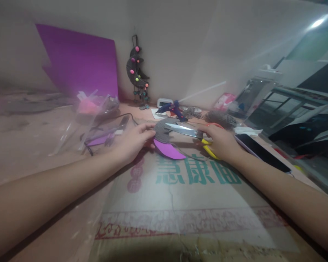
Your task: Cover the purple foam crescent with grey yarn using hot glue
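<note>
Left hand over flattened brown cardboard box with green print, fingers pinching edge of grey crescent-shaped cut-out; purple foam crescent just below it, touching

Right hand has fingers clenched round handles of yellow-handled steel scissors, blades pointing left across grey cut-out

Black smartphone flat on surface right of right hand. Blue glue gun behind, near wall. Large purple sheet leaning on wall, dark moon-shaped ornament with coloured pompoms beside it

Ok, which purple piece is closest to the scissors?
The small curved piece against the grey shape, just below the scissors. The big sheet leans on the wall; the scrap lies farther left.
</note>
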Motion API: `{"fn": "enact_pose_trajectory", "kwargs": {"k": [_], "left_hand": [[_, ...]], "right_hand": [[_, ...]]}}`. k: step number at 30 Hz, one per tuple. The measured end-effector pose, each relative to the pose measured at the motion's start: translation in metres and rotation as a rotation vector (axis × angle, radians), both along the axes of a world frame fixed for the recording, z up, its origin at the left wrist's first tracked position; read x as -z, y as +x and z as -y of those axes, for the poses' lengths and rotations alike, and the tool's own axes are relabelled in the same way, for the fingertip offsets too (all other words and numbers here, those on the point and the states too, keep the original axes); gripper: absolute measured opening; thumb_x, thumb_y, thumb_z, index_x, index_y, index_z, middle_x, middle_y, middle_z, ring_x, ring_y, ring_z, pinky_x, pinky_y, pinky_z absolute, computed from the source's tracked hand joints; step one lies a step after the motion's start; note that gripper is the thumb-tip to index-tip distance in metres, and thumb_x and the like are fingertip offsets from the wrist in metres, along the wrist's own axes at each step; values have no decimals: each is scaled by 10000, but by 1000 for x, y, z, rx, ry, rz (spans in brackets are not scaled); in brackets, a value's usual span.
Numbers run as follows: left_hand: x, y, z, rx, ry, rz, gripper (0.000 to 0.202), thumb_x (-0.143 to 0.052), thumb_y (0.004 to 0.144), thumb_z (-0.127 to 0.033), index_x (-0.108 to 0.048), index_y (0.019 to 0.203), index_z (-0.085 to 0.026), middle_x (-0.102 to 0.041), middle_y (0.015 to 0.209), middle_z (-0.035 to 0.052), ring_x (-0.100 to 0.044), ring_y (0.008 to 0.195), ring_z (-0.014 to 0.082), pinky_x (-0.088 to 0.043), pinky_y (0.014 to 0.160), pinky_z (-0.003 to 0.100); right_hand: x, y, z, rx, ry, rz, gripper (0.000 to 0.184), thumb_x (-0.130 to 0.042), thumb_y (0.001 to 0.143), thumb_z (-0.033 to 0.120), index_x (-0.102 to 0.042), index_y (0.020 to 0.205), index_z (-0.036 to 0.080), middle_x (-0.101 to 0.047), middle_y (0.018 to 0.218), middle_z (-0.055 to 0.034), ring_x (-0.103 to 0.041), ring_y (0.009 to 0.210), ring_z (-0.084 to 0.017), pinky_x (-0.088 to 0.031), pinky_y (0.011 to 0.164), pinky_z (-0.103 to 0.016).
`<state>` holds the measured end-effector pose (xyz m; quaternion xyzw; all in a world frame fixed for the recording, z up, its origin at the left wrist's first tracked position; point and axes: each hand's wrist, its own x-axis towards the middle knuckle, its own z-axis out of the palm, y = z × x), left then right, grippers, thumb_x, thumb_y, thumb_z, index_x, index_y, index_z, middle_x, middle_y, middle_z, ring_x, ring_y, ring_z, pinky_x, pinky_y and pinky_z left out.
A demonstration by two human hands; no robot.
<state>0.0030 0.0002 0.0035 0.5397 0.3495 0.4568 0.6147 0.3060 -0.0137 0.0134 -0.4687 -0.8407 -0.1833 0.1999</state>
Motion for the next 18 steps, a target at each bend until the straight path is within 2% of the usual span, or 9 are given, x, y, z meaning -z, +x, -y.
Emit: {"fn": "enact_pose_trajectory", "kwargs": {"k": [3, 11, 15, 18], "left_hand": [[0, -1, 0, -8, -6, -20, 281, -624, 801, -227, -624, 1076, -169, -652, 762, 24, -575, 499, 98, -506, 475, 227], [1, -1, -2, 4, 18, -31, 313, -632, 804, -232, -614, 1107, -159, -671, 843, 45, -624, 615, 105, -528, 583, 220], [-2, 2, 1, 46, 31, -20, 360, -644, 776, -193, -614, 1133, -160, -674, 859, 42, -633, 656, 110, -525, 592, 214], [-6, 4, 4, 36, 26, -38, 362, -632, 758, -164, -628, 1119, -165, -680, 896, 42, -631, 657, 102, -511, 581, 199]], "right_hand": [[1, 2, 0, -10, 35, 53, 309, -601, 819, 395, -609, 1052, 192, -666, 930, -91, -610, 830, -240, -449, 684, -327], [2, 2, 0, -39, 69, 78, 355, -593, 827, 411, -612, 1076, 157, -657, 950, -111, -608, 874, -246, -457, 726, -333], [3, 1, 1, -15, -30, -58, 326, -611, 822, 377, -615, 1101, 207, -665, 997, -77, -612, 861, -229, -472, 724, -325], [6, 1, 0, 57, -61, -293, 414, -629, 816, 426, -580, 1186, 246, -665, 964, -49, -613, 778, -208, -486, 670, -315]]}}
